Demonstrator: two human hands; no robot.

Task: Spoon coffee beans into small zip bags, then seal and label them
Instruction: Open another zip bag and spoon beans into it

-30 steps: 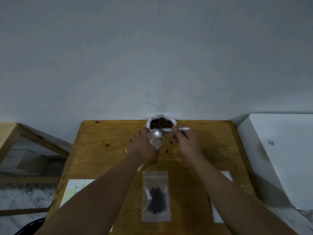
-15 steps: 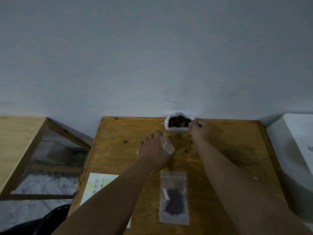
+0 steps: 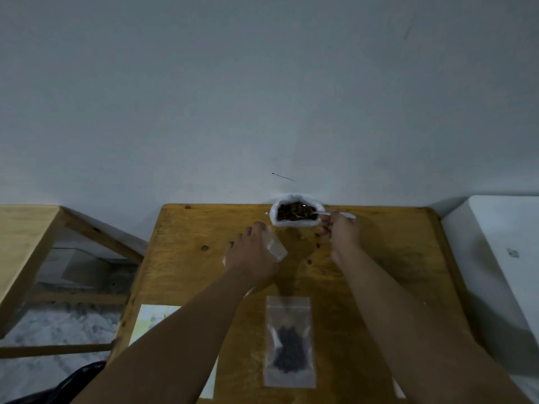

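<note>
The right hand [image 3: 339,228] now has the spoon [image 3: 316,213] dipped into the white bag of coffee beans [image 3: 294,211] at the top centre of the table [image 3: 186,258]. 1 second ago the spoon bowl was hovering at the mouth of the empty zip bag; half a second ago the hand was just reaching the bean bag. The fingers are clenched round the spoon handle, and beans seem to sit in the bowl. The left hand [image 3: 252,255], just left of centre, keeps the empty zip bag [image 3: 275,247] pinched and tilted up towards the bean bag, apart from it. A filled zip bag [image 3: 288,342] lies flat at lower centre, with a label sheet [image 3: 151,319] at lower left. This looks like a fresh scoop for bag 2; sealing and labelling are not yet done.
</note>
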